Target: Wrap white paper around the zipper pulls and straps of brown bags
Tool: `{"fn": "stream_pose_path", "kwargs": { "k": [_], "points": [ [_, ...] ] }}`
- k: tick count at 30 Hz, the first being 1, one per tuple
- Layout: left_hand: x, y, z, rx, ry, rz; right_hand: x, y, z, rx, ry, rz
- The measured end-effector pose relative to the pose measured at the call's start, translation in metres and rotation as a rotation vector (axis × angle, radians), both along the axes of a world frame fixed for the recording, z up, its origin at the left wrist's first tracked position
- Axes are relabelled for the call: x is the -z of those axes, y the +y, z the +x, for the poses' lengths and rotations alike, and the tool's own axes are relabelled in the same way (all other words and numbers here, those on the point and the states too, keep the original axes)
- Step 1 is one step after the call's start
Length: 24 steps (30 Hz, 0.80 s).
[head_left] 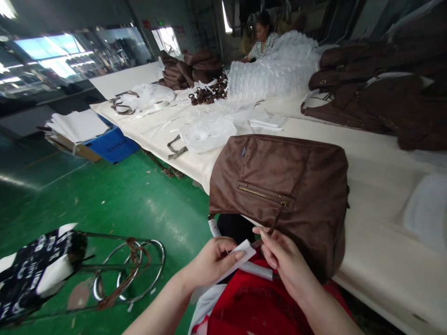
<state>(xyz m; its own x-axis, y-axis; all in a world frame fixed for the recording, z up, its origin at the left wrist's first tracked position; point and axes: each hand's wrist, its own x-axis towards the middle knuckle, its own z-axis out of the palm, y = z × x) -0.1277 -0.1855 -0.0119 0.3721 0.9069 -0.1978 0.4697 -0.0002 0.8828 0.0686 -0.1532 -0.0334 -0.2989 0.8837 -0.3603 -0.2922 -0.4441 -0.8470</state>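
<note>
A brown handbag (265, 163) lies at the table edge, its front zipper (261, 191) facing up. My left hand (213, 260) is closed, its thumb pressing on a white paper strip (248, 250). Just right of it, my right hand (282, 253) pinches a thin brown leather strip (275, 220), which hangs from the zipper's right end. The leather's lower part reaches the end of the white strip; whether it runs inside is hidden. Below my hands, a bag strap wrapped in white (256, 270) crosses over the red apron (258, 302).
Clear plastic bags (209, 132) lie beyond the handbag on the pale table (377, 195). Brown bags (377, 102) are piled at the right. A person (261, 39) sits behind a plastic heap (272, 70). A metal-ringed stool (139, 265) and a blue box (113, 144) stand left.
</note>
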Motion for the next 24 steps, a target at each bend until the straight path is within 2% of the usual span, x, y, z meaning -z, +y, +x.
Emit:
{"fn": "stream_pose_path", "kwargs": {
  "k": [2,4,9,14,24],
  "points": [
    [-0.003,0.002,0.001,0.008,0.012,0.021,-0.001,0.002,0.001,0.053,0.080,-0.062],
    [-0.006,0.005,0.004,0.021,0.031,0.076,-0.001,0.004,0.000,0.092,0.083,-0.059],
    [-0.011,0.017,0.017,-0.017,0.185,0.253,0.012,0.012,-0.005,0.044,-0.007,0.018],
    [-0.009,0.031,0.027,-0.053,0.272,0.257,0.020,0.013,-0.001,0.037,-0.013,0.061],
    [-0.018,0.058,0.049,-0.129,0.351,0.284,0.011,0.012,0.004,0.022,-0.006,0.007]
  ]
}}
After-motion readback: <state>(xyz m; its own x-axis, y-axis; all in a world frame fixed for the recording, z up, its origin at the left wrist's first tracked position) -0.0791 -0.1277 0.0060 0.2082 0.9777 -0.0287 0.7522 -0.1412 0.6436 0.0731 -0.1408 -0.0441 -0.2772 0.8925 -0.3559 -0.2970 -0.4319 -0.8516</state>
